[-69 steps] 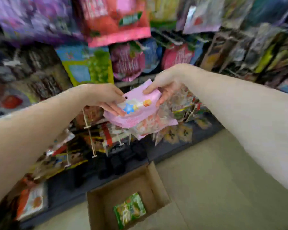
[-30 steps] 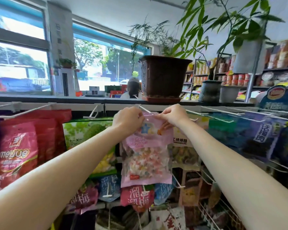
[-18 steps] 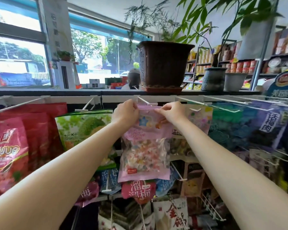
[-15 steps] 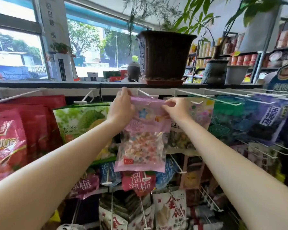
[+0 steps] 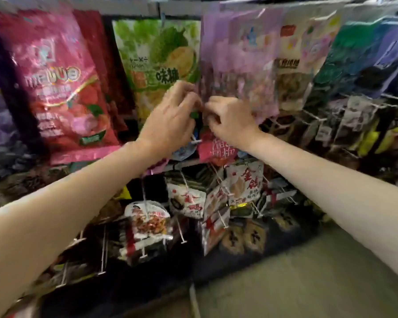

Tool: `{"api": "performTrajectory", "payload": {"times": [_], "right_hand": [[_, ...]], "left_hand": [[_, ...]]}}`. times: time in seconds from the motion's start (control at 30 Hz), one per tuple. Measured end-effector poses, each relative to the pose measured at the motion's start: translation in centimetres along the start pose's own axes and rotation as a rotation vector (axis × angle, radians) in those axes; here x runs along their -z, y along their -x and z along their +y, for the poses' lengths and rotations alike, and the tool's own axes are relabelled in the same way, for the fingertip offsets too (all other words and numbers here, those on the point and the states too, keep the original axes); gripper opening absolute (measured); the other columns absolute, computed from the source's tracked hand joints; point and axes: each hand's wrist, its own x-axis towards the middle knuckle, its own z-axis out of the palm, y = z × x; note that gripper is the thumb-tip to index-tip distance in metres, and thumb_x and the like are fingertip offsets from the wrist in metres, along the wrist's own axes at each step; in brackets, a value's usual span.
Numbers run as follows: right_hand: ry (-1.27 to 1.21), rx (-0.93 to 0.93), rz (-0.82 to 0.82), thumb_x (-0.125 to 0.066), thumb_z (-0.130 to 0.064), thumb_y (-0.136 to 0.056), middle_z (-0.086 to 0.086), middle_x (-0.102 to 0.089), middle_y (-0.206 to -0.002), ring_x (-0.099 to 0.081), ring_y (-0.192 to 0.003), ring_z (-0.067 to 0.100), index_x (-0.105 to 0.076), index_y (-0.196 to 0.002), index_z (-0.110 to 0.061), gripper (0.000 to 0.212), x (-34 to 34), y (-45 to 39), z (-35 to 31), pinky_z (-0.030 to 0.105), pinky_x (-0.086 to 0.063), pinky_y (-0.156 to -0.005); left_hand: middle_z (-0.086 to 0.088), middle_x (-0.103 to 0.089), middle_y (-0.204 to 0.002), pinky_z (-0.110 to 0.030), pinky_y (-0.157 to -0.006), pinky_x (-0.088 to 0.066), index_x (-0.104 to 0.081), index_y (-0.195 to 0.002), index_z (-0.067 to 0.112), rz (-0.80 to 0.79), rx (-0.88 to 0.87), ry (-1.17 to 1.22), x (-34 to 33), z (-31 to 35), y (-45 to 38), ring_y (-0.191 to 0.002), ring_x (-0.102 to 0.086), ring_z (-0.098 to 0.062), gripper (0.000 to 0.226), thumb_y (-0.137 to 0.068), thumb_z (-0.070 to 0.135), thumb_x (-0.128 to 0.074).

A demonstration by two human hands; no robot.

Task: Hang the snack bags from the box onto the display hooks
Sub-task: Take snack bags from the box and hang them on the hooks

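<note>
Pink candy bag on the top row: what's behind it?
Behind the pink candy bag another bag with a red label pokes out on its right. Whatever lies straight behind is covered. Both hands, left hand and right hand, hide its lower edge.

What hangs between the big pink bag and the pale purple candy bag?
In the head view, a green durian snack bag hangs between the pink bag and the purple candy bag.

Motion blur softens the whole view. The top edge cuts off the pink candy bag [image 5: 237, 53], so its hook is out of sight. The fingertips of the left hand [image 5: 170, 120] and right hand [image 5: 230, 122] are smeared at the bag's lower edge; they perhaps touch it. Print on the lower packets [image 5: 216, 203] is mostly unreadable.
</note>
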Motion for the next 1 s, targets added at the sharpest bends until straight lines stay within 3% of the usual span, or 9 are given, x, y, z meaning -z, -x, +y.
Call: {"api": "performTrajectory", "payload": {"times": [0.13,0.27,0.43,0.53,0.6,0.67,0.77,0.9,1.0], "right_hand": [[-0.056,-0.241,-0.343,-0.040,-0.011,-0.082,0.014,-0.064,-0.082,-0.061,-0.081,0.032,-0.065,-0.079,-0.003,0.027,-7.9,7.0,-5.3,0.040,-0.049,-0.067],[0.002,-0.214,-0.789,-0.038,-0.007,-0.093,0.010,-0.057,-0.088,-0.056,-0.085,0.028,-0.053,-0.084,-0.008,0.017,-14.2,13.0,-11.6,0.038,-0.042,-0.068],[-0.144,-0.386,-0.900,-0.036,-0.014,-0.096,0.000,-0.051,-0.075,-0.057,-0.072,0.025,-0.054,-0.074,-0.020,0.029,-22.5,21.5,-15.7,0.040,-0.049,-0.064],[-0.290,-0.587,-0.987,-0.041,-0.012,-0.091,-0.004,-0.061,-0.084,-0.062,-0.085,0.022,-0.062,-0.071,-0.020,0.030,-30.9,30.8,-17.1,0.041,-0.050,-0.080],[-0.372,-0.640,-1.104,-0.042,-0.009,-0.088,-0.012,-0.059,-0.077,-0.062,-0.086,0.014,-0.057,-0.064,-0.028,0.035,-35.8,36.3,-17.9,0.036,-0.045,-0.092],[-0.434,-0.712,-1.236,-0.041,-0.007,-0.091,-0.011,-0.056,-0.077,-0.059,-0.075,0.010,-0.061,-0.073,-0.022,0.031,-40.3,41.1,-18.2,0.020,-0.046,-0.072],[-0.436,-0.825,-1.386,-0.039,-0.010,-0.096,-0.006,-0.062,-0.086,-0.067,-0.081,0.019,-0.069,-0.097,-0.011,0.029,-48.0,48.3,-18.3,0.022,-0.049,-0.059],[-0.377,-0.921,-1.675,-0.035,-0.006,-0.097,0.018,-0.067,-0.108,-0.069,-0.083,0.025,-0.055,-0.124,0.002,0.034,-60.0,58.1,-18.7,0.028,-0.053,-0.060],[-0.377,-0.926,-1.765,-0.040,-0.007,-0.095,0.018,-0.061,-0.100,-0.062,-0.074,0.029,-0.049,-0.121,-0.005,0.028,-67.4,63.2,-18.1,0.029,-0.045,-0.051]], "left_hand": [[-0.022,-0.050,-0.106,-0.038,-0.067,-0.044,-0.052,-0.095,-0.002,-0.141,-0.068,0.044,0.9,-3.2,11.4,-0.087,-0.056,-0.035,0.024,-0.076,0.005,-0.040],[-0.018,-0.059,-0.097,-0.031,-0.041,-0.047,-0.042,-0.094,0.012,-0.454,-0.317,0.091,-1.4,-3.6,21.6,-0.072,-0.061,-0.031,0.018,-0.077,0.016,-0.039],[-0.011,-0.059,-0.085,-0.024,-0.036,-0.045,-0.062,-0.084,0.008,-0.546,-0.106,0.173,-7.7,-5.3,32.0,-0.061,-0.055,-0.022,0.016,-0.077,0.010,-0.047],[-0.004,-0.059,-0.084,-0.021,-0.041,-0.048,-0.065,-0.078,0.011,-0.765,0.024,0.161,-13.8,-6.7,41.9,-0.071,-0.047,-0.009,0.010,-0.069,0.006,-0.066],[-0.003,-0.053,-0.108,-0.027,-0.062,-0.054,-0.060,-0.101,0.013,-1.090,0.081,0.096,-17.9,-7.0,48.4,-0.081,-0.056,-0.012,0.018,-0.084,0.010,-0.059],[-0.003,-0.040,-0.131,-0.031,-0.079,-0.050,-0.049,-0.122,0.017,-1.277,0.112,0.054,-21.9,-7.2,54.6,-0.102,-0.057,-0.018,0.028,-0.095,0.015,-0.041],[-0.005,-0.024,-0.149,-0.032,-0.094,-0.047,-0.039,-0.136,0.019,-1.474,0.151,0.007,-28.2,-6.8,62.6,-0.123,-0.049,-0.022,0.039,-0.098,0.012,-0.035],[-0.013,-0.016,-0.152,-0.035,-0.095,-0.047,-0.037,-0.139,0.016,-1.655,0.170,-0.017,-37.4,-6.1,71.2,-0.117,-0.054,-0.026,0.045,-0.096,0.006,-0.037],[-0.009,-0.032,-0.140,-0.038,-0.090,-0.050,-0.045,-0.133,0.013,-1.698,0.229,0.017,-42.9,-6.5,75.9,-0.115,-0.055,-0.029,0.044,-0.092,-0.001,-0.041]]}}
